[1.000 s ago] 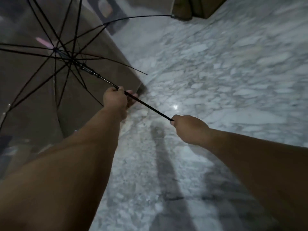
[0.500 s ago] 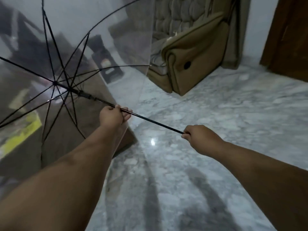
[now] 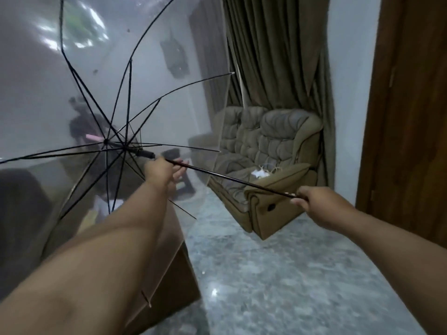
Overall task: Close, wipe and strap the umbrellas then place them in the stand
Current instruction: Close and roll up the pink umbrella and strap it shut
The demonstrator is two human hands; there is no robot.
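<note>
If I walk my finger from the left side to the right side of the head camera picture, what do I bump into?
See-through umbrella canopy → left hand on the black shaft → tan sofa → right hand at the shaft's end → brown wooden door.

One open umbrella (image 3: pixel 101 97), two hands, one sofa (image 3: pixel 266 151), one curtain (image 3: pixel 273 52)

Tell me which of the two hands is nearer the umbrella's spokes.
The left hand. It holds the shaft just below the black slider where the spokes meet. The right hand grips the shaft's far end, away from the canopy.
</note>
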